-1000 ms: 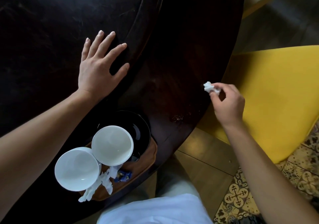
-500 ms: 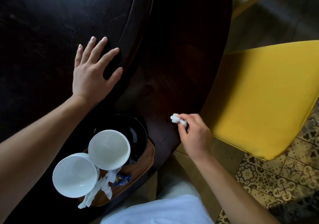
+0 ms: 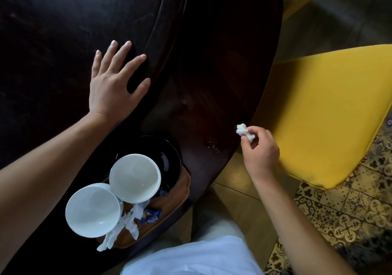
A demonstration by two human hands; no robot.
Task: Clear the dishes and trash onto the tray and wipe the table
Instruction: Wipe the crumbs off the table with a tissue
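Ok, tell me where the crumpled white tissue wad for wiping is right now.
In the head view, the tissue wad is pinched in the right hand at the table edge's right side, beside the yellow chair seat, near the crumbs.

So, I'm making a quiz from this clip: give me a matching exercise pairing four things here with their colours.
Things:
1. chair seat
2. plate
3. crumpled tissue pinched in the right hand
4. tray

Colours:
A. black
B. brown
C. yellow
D. white

Pairs: 1-C, 2-A, 3-D, 4-B
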